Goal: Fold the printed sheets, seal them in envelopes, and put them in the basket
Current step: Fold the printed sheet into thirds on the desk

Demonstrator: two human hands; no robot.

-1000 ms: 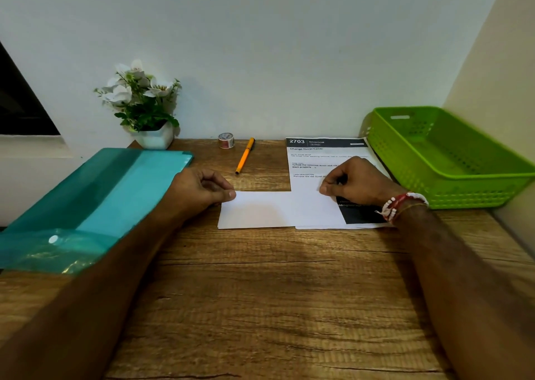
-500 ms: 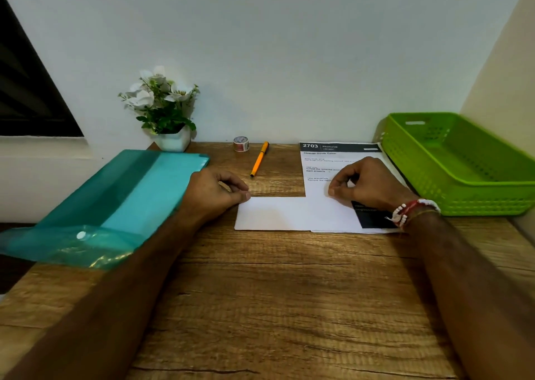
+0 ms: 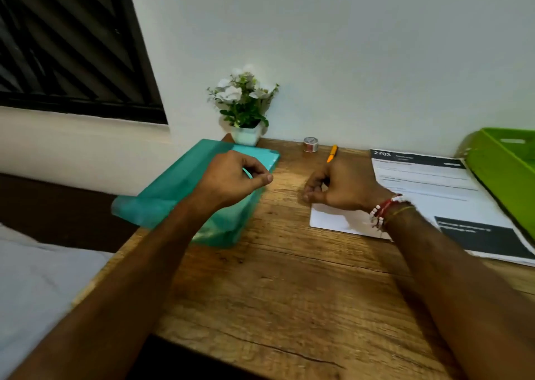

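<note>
2 curled, empty hands, left hand [image 3: 231, 178] and right hand [image 3: 338, 187], beside sheet [image 3: 428, 182] headed "2703".

Rough-grained brown wooden tabletop [image 3: 289, 278], matt, with a dark crack near its front edge. At 10 o'clock, a translucent teal plastic document folder [image 3: 179, 194], glossy. At 2 o'clock, white matt paper sheets printed with black bands [image 3: 428, 182]; beside them a plain white paper envelope [image 3: 333, 220]. At 3 o'clock, a glossy lime-green perforated plastic basket [image 3: 503, 171]. At 12 o'clock, a smooth orange plastic pen [image 3: 332, 153] and a small white glazed flowerpot [image 3: 246, 136].
</note>
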